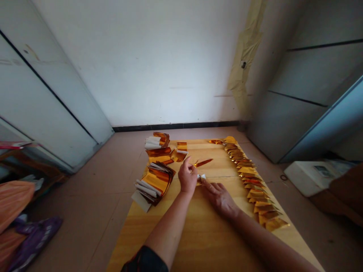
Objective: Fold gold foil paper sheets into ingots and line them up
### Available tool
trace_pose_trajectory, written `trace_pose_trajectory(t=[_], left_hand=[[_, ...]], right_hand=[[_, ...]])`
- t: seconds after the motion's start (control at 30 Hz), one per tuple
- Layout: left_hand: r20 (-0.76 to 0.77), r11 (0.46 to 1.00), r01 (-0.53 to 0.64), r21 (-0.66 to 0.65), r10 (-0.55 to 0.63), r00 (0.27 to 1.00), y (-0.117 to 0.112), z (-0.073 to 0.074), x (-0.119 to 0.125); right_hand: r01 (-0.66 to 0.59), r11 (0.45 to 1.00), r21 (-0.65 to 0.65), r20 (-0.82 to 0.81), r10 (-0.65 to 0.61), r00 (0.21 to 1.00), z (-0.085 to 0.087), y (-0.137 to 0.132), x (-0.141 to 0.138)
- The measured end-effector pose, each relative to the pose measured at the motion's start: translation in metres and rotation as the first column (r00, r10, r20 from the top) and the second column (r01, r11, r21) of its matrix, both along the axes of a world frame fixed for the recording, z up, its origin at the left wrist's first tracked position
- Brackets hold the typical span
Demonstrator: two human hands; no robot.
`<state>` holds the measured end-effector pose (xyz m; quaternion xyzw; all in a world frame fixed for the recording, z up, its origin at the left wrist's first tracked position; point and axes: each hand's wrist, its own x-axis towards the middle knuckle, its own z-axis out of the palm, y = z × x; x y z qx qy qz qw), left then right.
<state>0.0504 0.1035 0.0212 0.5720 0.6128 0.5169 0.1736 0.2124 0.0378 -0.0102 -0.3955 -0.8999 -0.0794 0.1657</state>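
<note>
Between my hands, low on the wooden table (pixel 181 234), is a small sheet of gold foil paper (pixel 200 176) with a white underside showing. My left hand (pixel 188 176) is closed at the sheet's left side, its fingertips partly hidden. From the right, my right hand (pixel 221 197) presses its fingertips on the sheet's near right edge, the other fingers curled. Just beyond them lies a narrow pointed gold foil piece (pixel 204 162). To the left are fanned stacks of gold foil paper (pixel 157 179), some with pale backs up.
A long overlapping row of folded gold foil pieces (pixel 249 177) runs along the table's right edge. More foil sheets (pixel 159 155) lie at the far left corner. Grey cabinets (pixel 300 94) stand to the right, a white box (pixel 303 175) on the floor, and bags (pixel 31 241) at left.
</note>
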Motion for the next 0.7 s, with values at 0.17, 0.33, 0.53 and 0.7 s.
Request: trace_pose_trajectory(t=[0.17,0.33,0.53,0.7], left_hand=[[-0.131,0.994,-0.041,-0.104,0.027,0.991,0.004,-0.005,0.001],[-0.26,0.989,-0.057,-0.138,0.019,0.965,0.003,-0.012,0.003],[-0.345,0.994,0.001,-0.109,-0.039,0.938,0.004,-0.013,0.005],[-0.379,0.993,0.015,-0.121,-0.06,0.923,0.004,-0.013,0.005]], right_hand=[[0.133,0.99,0.044,-0.415,-0.102,0.904,0.018,0.0,0.014],[0.377,0.924,-0.063,-0.546,-0.348,0.762,0.037,0.045,0.029],[0.407,0.908,-0.101,-0.333,-0.416,0.846,0.038,0.069,0.023],[0.385,0.923,-0.011,-0.124,-0.383,0.915,0.035,0.071,0.017]])
